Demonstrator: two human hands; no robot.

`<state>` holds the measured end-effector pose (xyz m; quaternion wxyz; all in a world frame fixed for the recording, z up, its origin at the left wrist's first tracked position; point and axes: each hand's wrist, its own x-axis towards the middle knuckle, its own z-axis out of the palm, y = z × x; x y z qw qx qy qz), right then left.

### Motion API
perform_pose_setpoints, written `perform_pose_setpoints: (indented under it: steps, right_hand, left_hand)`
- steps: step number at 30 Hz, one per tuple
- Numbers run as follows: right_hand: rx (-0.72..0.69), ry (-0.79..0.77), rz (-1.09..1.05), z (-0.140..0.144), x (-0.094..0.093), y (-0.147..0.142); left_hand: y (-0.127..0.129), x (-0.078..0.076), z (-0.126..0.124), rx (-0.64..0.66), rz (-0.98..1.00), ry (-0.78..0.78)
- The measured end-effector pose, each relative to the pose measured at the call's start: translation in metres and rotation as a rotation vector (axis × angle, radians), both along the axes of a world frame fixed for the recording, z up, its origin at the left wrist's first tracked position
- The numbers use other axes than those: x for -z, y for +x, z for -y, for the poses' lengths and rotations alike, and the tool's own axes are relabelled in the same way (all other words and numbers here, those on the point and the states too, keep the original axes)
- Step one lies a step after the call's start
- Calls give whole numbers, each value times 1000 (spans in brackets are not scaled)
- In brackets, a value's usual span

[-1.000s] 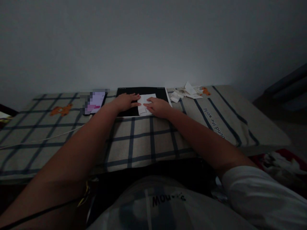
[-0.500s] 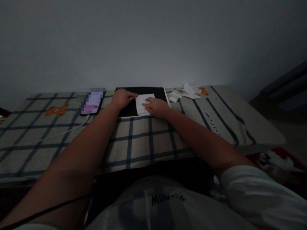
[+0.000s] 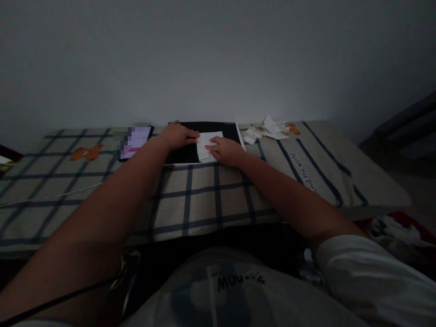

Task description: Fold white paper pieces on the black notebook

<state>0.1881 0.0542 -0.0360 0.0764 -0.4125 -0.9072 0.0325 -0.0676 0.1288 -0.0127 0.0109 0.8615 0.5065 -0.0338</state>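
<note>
A folded white piece of paper point(image 3: 203, 152) lies on a black pad point(image 3: 184, 156) with punched holes along its far edge. At the paper's left edge is my left hand point(image 3: 177, 136), its fingers stretched out and the fingertips touching the corner. My right hand point(image 3: 227, 151) rests on the paper's right part, thumb and fingers spread and pressed down on it. Part of the paper is hidden under the right fingers. Neither hand is lifted from the pad.
Torn white paper scraps point(image 3: 269, 129) are heaped right of the pad. To the left lies a phone point(image 3: 138, 141) with a white cable point(image 3: 71, 193). A checked cloth point(image 3: 200, 195) covers the table. The wall point(image 3: 218, 63) stands right behind; a red bin point(image 3: 405, 222) is low at right.
My left fingers have spread out more and lie flatter by the paper's left edge. My right hand stays on the paper. The whole view has shifted slightly.
</note>
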Motion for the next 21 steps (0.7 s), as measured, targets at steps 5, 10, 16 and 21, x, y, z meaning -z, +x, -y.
perform_pose_setpoints:
  steps: [5, 10, 16, 21]
  right_hand:
    - [11, -4, 1, -1, 1, 0]
    - [4, 3, 5, -1, 1, 1]
    - [5, -11, 16, 1, -1, 0]
    - [-4, 2, 3, 0, 0, 2]
  left_hand:
    - [5, -10, 4, 6, -74, -50]
    - [6, -14, 1, 3, -116, -76]
    - [11, -20, -1, -27, -153, -116]
    - [8, -13, -9, -32, -128, -83]
